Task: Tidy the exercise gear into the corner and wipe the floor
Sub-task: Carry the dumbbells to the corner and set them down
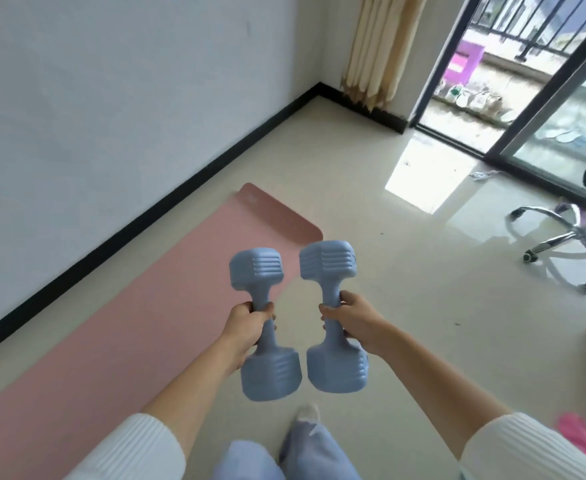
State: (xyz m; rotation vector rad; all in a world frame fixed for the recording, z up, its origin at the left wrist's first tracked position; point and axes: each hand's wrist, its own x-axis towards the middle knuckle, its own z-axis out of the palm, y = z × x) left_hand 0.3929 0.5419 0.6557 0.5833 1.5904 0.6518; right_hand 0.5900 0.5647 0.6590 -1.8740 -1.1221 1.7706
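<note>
Two blue dumbbells are held up in front of me above the floor. My left hand point(248, 322) grips the handle of the left dumbbell point(256, 268). My right hand point(352, 318) grips the handle of the right dumbbell point(328, 259). Both dumbbells point away from me, side by side and a little apart. A pink exercise mat point(118, 317) lies flat along the left wall, under and to the left of my hands. The room corner point(319, 85) is far ahead, beside a beige curtain point(376, 50).
An office chair with a chrome wheeled base point(568, 237) stands at the right. An open sliding glass door point(541, 98) leads to a balcony at the back right. Something pink point(582, 441) lies at the lower right edge. Glossy cream tiles point(406, 289) stretch ahead.
</note>
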